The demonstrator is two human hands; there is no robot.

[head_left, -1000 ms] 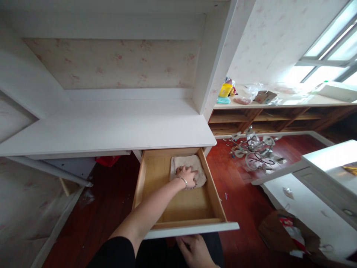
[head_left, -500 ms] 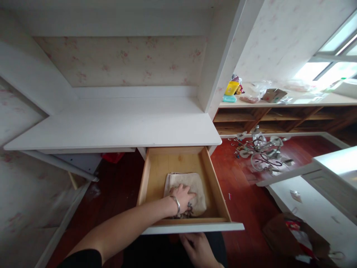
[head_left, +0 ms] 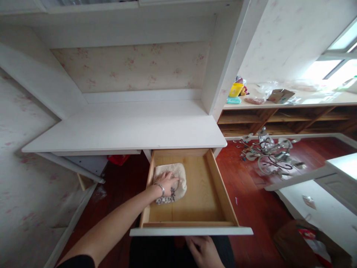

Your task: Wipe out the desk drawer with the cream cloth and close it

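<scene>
Along the left side of the open wooden drawer (head_left: 206, 186), the person's left hand (head_left: 168, 182) is resting on a beige cloth (head_left: 179, 172), its fingers spreading loosely over the fabric. Just under the white drawer front (head_left: 192, 231), the right hand (head_left: 205, 251) is showing partly; whether its fingers are gripping cannot be told. Farther right, a chandelier (head_left: 282, 156) is lying on the floor (head_left: 247, 227).

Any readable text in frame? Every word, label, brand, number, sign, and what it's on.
No text can be read.
Cloth: dark print, partly under the left hand; can't tell if it is lettering.
Box: any marking too small to read.
Red packet: any print too blurred to read.
Small packet: any print too small to read.
</scene>
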